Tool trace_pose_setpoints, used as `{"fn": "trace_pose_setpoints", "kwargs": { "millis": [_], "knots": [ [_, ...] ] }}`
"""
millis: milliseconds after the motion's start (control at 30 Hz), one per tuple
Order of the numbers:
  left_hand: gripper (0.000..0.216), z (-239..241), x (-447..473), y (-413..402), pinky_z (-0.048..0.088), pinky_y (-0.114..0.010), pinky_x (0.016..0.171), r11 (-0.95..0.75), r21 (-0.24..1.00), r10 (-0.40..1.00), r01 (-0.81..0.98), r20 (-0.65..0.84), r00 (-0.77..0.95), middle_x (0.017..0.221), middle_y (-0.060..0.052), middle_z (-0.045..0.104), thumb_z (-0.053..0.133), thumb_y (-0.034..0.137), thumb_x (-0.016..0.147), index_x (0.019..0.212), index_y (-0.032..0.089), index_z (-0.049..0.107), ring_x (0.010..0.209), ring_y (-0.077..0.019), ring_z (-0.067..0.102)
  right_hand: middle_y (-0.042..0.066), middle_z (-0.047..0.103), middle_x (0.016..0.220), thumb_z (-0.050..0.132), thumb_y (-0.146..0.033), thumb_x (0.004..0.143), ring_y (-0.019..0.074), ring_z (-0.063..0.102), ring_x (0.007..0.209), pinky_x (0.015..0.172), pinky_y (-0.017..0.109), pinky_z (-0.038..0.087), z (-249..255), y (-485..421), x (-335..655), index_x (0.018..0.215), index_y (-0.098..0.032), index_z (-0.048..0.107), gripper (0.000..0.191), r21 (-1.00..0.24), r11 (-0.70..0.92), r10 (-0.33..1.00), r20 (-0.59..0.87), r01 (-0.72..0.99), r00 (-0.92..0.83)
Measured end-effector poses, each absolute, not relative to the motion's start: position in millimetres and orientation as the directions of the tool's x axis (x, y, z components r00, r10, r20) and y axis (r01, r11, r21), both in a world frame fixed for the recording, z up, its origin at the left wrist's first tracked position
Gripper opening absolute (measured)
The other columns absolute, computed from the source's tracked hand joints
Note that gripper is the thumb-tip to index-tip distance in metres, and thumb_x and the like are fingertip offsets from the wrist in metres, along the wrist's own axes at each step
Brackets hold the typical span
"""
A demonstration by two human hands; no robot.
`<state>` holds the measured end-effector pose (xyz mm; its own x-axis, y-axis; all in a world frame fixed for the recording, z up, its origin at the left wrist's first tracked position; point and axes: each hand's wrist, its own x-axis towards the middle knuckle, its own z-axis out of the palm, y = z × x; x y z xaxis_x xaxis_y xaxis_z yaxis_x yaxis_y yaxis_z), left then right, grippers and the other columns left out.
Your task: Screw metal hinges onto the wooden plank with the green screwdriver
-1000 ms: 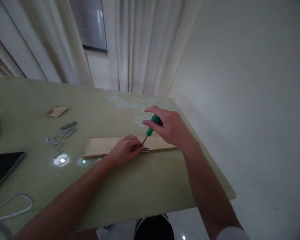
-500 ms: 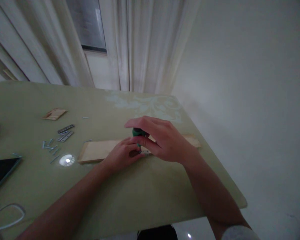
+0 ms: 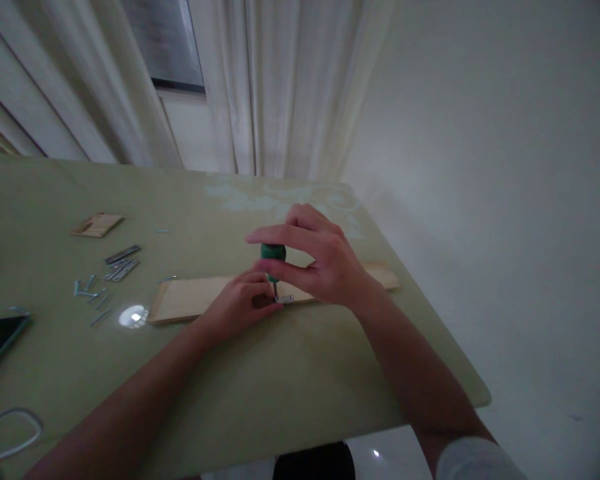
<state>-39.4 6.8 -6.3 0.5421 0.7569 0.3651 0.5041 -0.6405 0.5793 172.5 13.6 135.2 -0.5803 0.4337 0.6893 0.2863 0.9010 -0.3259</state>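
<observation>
Board (image 3: 190, 297) on green table (image 3: 290, 373); curtains (image 3: 280, 87), white wall (image 3: 480, 167)

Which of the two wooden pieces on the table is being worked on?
The long plank, where the left hand rests and the right hand holds a green screwdriver upright; the small wooden piece lies apart, far left.

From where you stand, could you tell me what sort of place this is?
Likely a room at home: pale curtains beside a window, and a green table bearing a wooden board and loose screws.
</observation>
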Motion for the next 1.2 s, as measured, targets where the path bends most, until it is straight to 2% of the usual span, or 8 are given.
{"fn": "trace_pose_setpoints", "kwargs": {
  "millis": [133, 300, 467, 633, 833, 967, 1133, 1200],
  "knots": [
    [0.023, -9.2, -39.2, 7.2, 0.047, -0.032, 0.073, -0.651, 0.554, 0.753, 0.519, 0.385, 0.534, 0.083, -0.003, 0.068, 0.072, 0.041, 0.095, 0.085, 0.021, 0.072, 0.080, -0.0196, 0.062, 0.006, 0.070, 0.123, 0.055, -0.021, 0.106, 0.0187, 0.063, 0.113, 0.103, 0.036, 0.051, 140.3, 10.1, 174.7, 0.137, -0.025, 0.068, 0.035, -0.378, 0.903, 0.413, 0.629, 0.204, -0.659],
    [0.017, -8.6, -38.9, 7.3, 0.047, -0.034, 0.077, -0.656, 0.526, 0.751, 0.541, 0.387, 0.535, 0.087, -0.003, 0.067, 0.074, 0.039, 0.093, 0.091, 0.022, 0.072, 0.086, -0.0214, 0.062, 0.003, 0.066, 0.095, 0.068, -0.030, 0.101, 0.0153, 0.061, 0.087, 0.082, 0.030, 0.055, 136.6, 14.4, 176.8, 0.128, -0.024, 0.075, 0.029, -0.367, 0.905, 0.420, 0.682, 0.216, -0.598],
    [0.019, -5.3, -38.7, 7.1, 0.045, -0.032, 0.075, -0.654, 0.541, 0.750, 0.530, 0.368, 0.550, 0.085, -0.003, 0.065, 0.072, 0.038, 0.095, 0.086, 0.021, 0.068, 0.084, -0.0200, 0.060, 0.007, 0.070, 0.120, 0.059, -0.019, 0.103, 0.0184, 0.065, 0.109, 0.099, 0.035, 0.053, 140.3, 15.1, 180.5, 0.138, -0.023, 0.070, 0.037, -0.387, 0.906, 0.397, 0.639, 0.171, -0.659],
    [0.024, -3.9, -39.0, 7.1, 0.044, -0.032, 0.074, -0.651, 0.528, 0.752, 0.546, 0.350, 0.558, 0.085, -0.002, 0.062, 0.071, 0.042, 0.096, 0.085, 0.021, 0.066, 0.083, -0.0195, 0.058, 0.004, 0.066, 0.098, 0.067, -0.027, 0.101, 0.0159, 0.062, 0.089, 0.084, 0.032, 0.054, 141.9, 14.1, 185.1, 0.132, -0.024, 0.075, 0.031, -0.360, 0.901, 0.429, 0.646, 0.243, -0.631],
    [0.025, -1.8, -38.5, 6.3, 0.045, -0.033, 0.074, -0.644, 0.531, 0.757, 0.550, 0.344, 0.555, 0.085, -0.003, 0.062, 0.071, 0.043, 0.096, 0.087, 0.021, 0.069, 0.084, -0.0201, 0.058, 0.006, 0.069, 0.119, 0.053, -0.020, 0.107, 0.0178, 0.063, 0.111, 0.101, 0.036, 0.051, 141.3, 15.9, 185.9, 0.150, -0.028, 0.060, 0.044, -0.437, 0.876, 0.440, 0.552, 0.203, -0.708],
    [0.023, -2.2, -38.6, 6.9, 0.045, -0.033, 0.074, -0.644, 0.533, 0.759, 0.549, 0.349, 0.550, 0.087, -0.003, 0.064, 0.070, 0.043, 0.095, 0.087, 0.021, 0.070, 0.083, -0.0201, 0.058, 0.005, 0.066, 0.099, 0.067, -0.032, 0.101, 0.0173, 0.062, 0.091, 0.088, 0.033, 0.054, 140.4, 16.8, 184.5, 0.132, -0.023, 0.074, 0.033, -0.378, 0.884, 0.462, 0.615, 0.275, -0.639],
    [0.022, -1.3, -39.0, 6.8, 0.045, -0.033, 0.075, -0.651, 0.535, 0.750, 0.539, 0.345, 0.564, 0.086, -0.003, 0.064, 0.071, 0.041, 0.096, 0.088, 0.020, 0.069, 0.084, -0.0206, 0.059, 0.008, 0.068, 0.133, 0.051, -0.019, 0.106, 0.0201, 0.063, 0.119, 0.106, 0.039, 0.050, 144.6, 14.6, 188.0, 0.157, -0.028, 0.050, 0.052, -0.472, 0.857, 0.457, 0.507, 0.209, -0.731],
    [0.021, -1.0, -38.7, 6.4, 0.045, -0.034, 0.076, -0.653, 0.526, 0.749, 0.545, 0.341, 0.568, 0.087, -0.003, 0.064, 0.071, 0.041, 0.096, 0.089, 0.021, 0.069, 0.085, -0.0208, 0.059, 0.006, 0.070, 0.130, 0.053, -0.020, 0.106, 0.0189, 0.065, 0.114, 0.102, 0.036, 0.051, 144.3, 14.6, 189.0, 0.151, -0.029, 0.057, 0.046, -0.475, 0.851, 0.473, 0.503, 0.226, -0.724]
  ]
}}
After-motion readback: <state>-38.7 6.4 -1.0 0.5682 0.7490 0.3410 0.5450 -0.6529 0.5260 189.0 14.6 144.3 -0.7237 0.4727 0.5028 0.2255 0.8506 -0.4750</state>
